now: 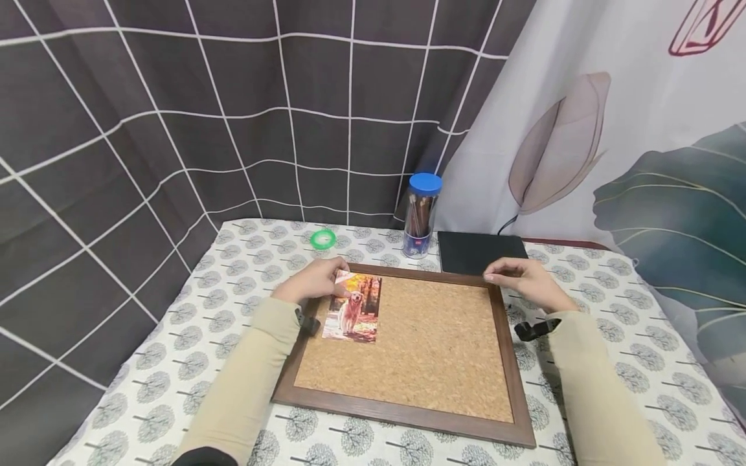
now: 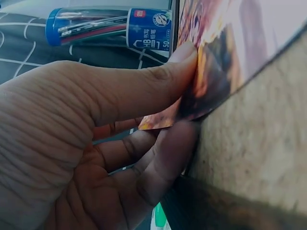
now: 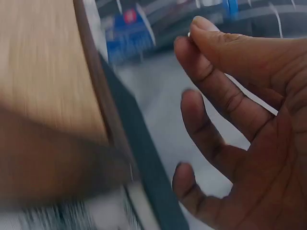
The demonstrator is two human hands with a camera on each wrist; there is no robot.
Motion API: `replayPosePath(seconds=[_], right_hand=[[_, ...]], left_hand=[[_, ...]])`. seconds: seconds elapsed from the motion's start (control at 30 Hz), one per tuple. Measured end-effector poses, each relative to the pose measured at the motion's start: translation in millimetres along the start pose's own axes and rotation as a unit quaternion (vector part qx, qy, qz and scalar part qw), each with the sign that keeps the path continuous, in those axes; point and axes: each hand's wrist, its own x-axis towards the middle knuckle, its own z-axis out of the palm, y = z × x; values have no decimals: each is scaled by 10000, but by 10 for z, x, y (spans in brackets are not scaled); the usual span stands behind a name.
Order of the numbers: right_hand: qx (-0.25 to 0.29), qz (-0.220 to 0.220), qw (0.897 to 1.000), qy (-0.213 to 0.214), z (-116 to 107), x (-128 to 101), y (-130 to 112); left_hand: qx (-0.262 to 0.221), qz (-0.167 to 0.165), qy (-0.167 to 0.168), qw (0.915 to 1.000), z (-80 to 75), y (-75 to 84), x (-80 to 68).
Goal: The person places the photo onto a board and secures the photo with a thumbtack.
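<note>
A photo [image 1: 352, 310] of a golden dog among autumn trees lies over the upper left of a cork board [image 1: 434, 349] with a dark wooden frame. My left hand [image 1: 315, 278] pinches the photo near its upper left corner, thumb on the picture side, as the left wrist view [image 2: 110, 129] also shows. Over the board's far right corner is my right hand [image 1: 527, 281]. Its thumb and index fingertip meet round a tiny white thing [image 3: 189, 34], mostly hidden, whose kind I cannot tell. The other fingers are loosely bent.
A clear jar of pencils with a blue lid [image 1: 424, 217] stands behind the board. Left of it lies a green tape roll [image 1: 323, 239]; a flat black pad [image 1: 480, 252] lies to its right. The tree-patterned cloth [image 1: 204, 336] covers the table, with curtains behind.
</note>
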Motion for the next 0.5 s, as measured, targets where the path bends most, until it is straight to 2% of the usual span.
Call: replayPosePath(seconds=[0.13, 0.27, 0.4, 0.5], right_hand=[[-81, -627, 9976, -276, 234, 174, -275], [-293, -1059, 9923, -564, 544, 403, -669], [-372, -1192, 9886, -838, 961, 696, -966], [-183, -1097, 9884, -1036, 1333, 920, -1027]], left_hand=[[273, 67, 68, 9996, 12, -36, 7], [261, 123, 134, 9995, 23, -81, 14], [113, 219, 106, 9996, 29, -83, 11], [37, 244, 67, 9997, 29, -76, 8]])
